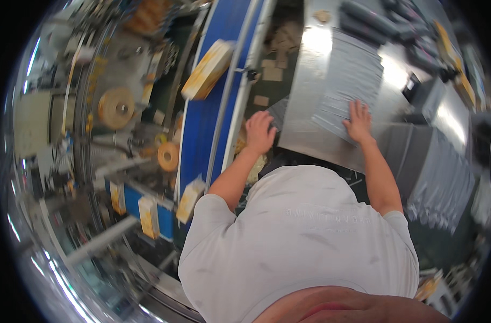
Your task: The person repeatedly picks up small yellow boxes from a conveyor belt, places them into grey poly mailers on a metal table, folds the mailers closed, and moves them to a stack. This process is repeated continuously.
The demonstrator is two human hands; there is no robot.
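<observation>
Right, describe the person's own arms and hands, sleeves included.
The left hand and right hand are gloveless. The forearms are bare below the short, loose sleeves of a pale shirt with darker, smudge-like marks and faint lettering.

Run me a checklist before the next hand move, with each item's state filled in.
1. Right hand on the grey plastic: ok, fingers spread over its near part.
2. Grey plastic smooth: not ok, creases show.
3. Grey plastic supported by the metal table: ok, lying on top.
4. Left hand off the blue belt: ok, it is right of the belt.
5. Left hand gripping something: cannot tell, fingers blurred.
</observation>
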